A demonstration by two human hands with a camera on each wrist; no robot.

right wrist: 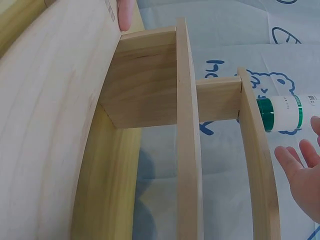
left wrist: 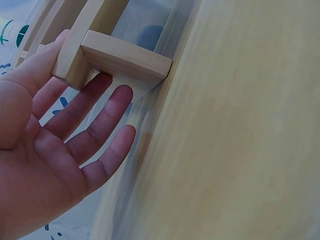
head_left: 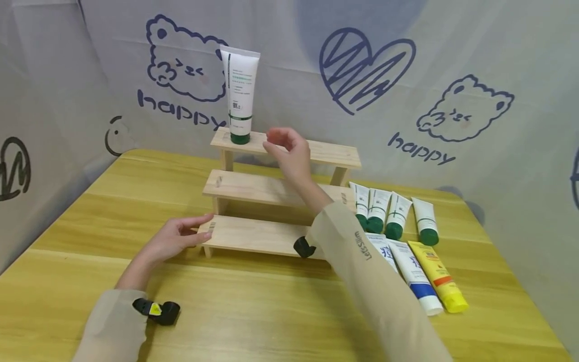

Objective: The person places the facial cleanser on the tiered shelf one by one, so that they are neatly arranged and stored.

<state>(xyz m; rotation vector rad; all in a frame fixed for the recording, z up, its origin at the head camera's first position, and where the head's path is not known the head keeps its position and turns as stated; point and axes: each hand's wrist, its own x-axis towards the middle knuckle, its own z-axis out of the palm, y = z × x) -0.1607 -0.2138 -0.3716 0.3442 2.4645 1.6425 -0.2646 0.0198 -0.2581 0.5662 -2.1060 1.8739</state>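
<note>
A three-tier wooden stand (head_left: 253,187) is on the table. On the left end of its top shelf, a white tube (head_left: 242,85) stands upright on its green cap (right wrist: 266,115). My right hand (head_left: 291,153) is just right of the tube's lower end, over the top shelf, fingers bent and holding nothing. With my left hand (head_left: 174,239) I grip the left end of the bottom shelf (head_left: 258,235). In the left wrist view, my thumb side lies over the shelf end while other fingers (left wrist: 102,132) spread below it.
Several small white tubes with green caps (head_left: 378,208) lie right of the stand. In front of them are a white tube with a blue band (head_left: 415,275) and a yellow tube (head_left: 438,276). A printed cloth (head_left: 280,30) hangs behind the table (head_left: 217,311).
</note>
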